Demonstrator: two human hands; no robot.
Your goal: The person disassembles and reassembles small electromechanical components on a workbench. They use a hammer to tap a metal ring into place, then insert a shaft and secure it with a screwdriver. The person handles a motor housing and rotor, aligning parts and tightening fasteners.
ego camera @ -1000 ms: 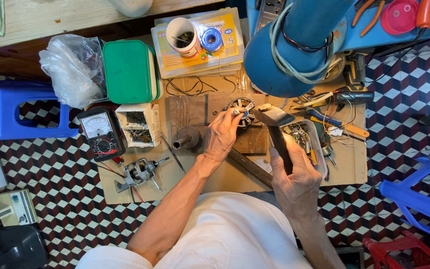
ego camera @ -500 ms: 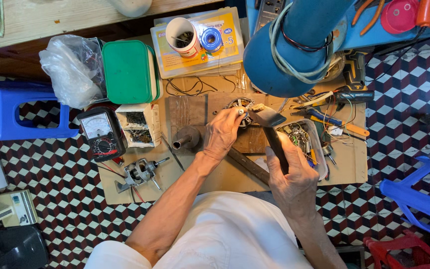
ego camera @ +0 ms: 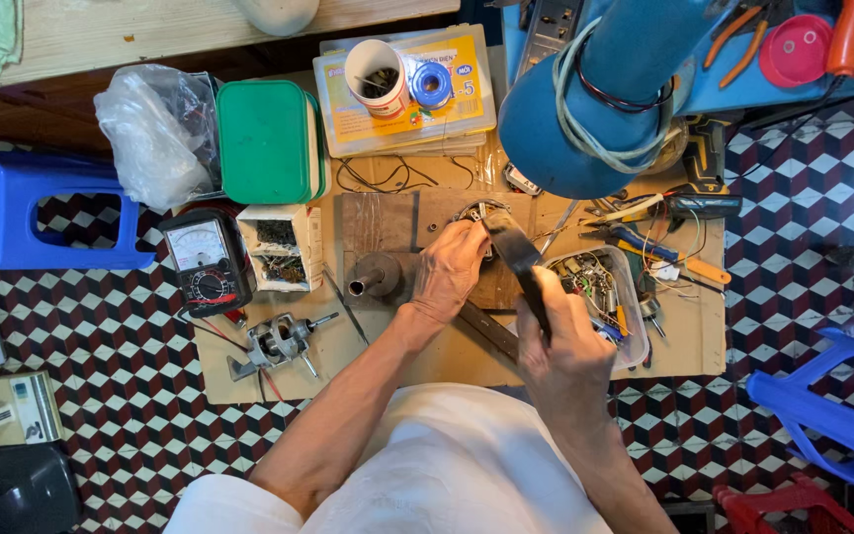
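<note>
I sit on the floor over a brown cardboard sheet [ego camera: 417, 361]. My left hand [ego camera: 450, 269] rests on a round metal motor part with coiled windings [ego camera: 474, 211], lying on a wooden block [ego camera: 387, 220]. My right hand [ego camera: 563, 341] grips the dark handle of a hammer [ego camera: 518, 255], whose head is down against the motor part beside my left fingers. A short metal pipe piece [ego camera: 373, 277] lies just left of my left hand.
An analog multimeter [ego camera: 209, 261], a small box of parts [ego camera: 282, 247] and a bare motor rotor with shaft [ego camera: 276, 342] lie at left. A clear tray of small parts [ego camera: 600, 297], pliers and screwdrivers [ego camera: 659, 247] lie at right. A blue lamp shade [ego camera: 585, 99] hangs over the far side.
My right hand has swung the hammer forward and down, from a raised tilt to the motor part. My left hand has stayed on the part.
</note>
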